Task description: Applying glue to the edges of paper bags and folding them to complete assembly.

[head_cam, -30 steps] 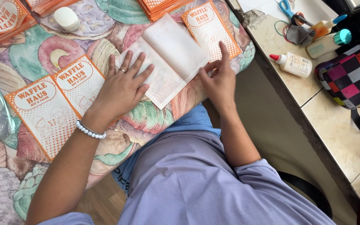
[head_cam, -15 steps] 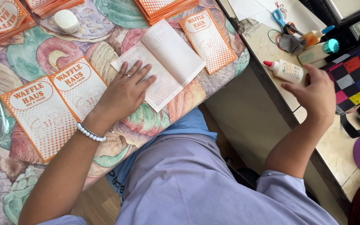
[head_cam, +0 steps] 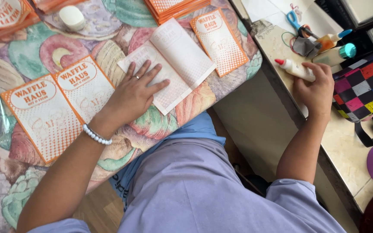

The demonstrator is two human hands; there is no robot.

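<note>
The white glue bottle (head_cam: 295, 69) with its red nozzle lies on its side on the pale stone worktop (head_cam: 346, 149) to the person's right. The right hand (head_cam: 314, 88) has left the paper and reached across the gap, and now curls over the bottle's body, fingers touching it, though it has not lifted it. That shift suggests the folding stage is giving way to gluing.

The left hand (head_cam: 132, 96) has stayed put, spread flat and released, pinning the folded white paper piece (head_cam: 169, 64) against the surface covered by a flowery cloth (head_cam: 31, 56). The paper is thin, matte and creased down its middle. Beside it lie flat orange-and-white printed cards (head_cam: 57, 103), stiff and rectangular, with another (head_cam: 219, 41) near the cloth's edge. Blue-handled scissors (head_cam: 293, 18) and further bottles (head_cam: 333, 47) sit beyond the glue, next to a chequered bag (head_cam: 368, 86).
</note>
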